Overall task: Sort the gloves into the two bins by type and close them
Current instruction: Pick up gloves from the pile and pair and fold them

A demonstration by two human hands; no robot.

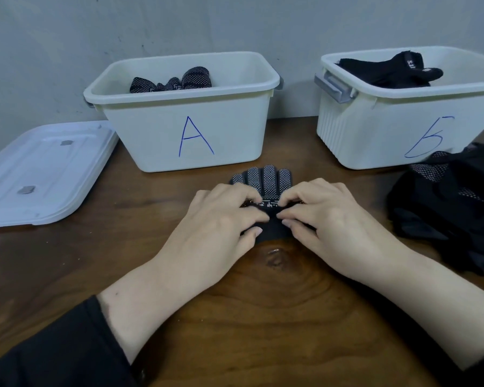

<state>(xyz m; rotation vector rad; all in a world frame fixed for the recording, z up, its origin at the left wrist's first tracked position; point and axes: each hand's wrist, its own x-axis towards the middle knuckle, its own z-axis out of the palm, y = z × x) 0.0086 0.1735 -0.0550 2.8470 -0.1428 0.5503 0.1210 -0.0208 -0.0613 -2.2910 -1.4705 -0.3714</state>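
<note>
Both forearms come in from the bottom edge, dark sleeves cut off by the frame. Writing first: blue marker "A" on the left bin (179,113), something like "Б" on the right bin (403,107). White print on the black glove in the right bin (389,69) is too small to read. Left hand (221,216) and right hand (327,213) both have fingers curled, pinching the dotted glove (266,185) lying on the table (263,303) just in front of bin A; its cuff is hidden under them. Glove pile (453,208) at right runs off-frame. Lid (45,171) lies left.
</note>
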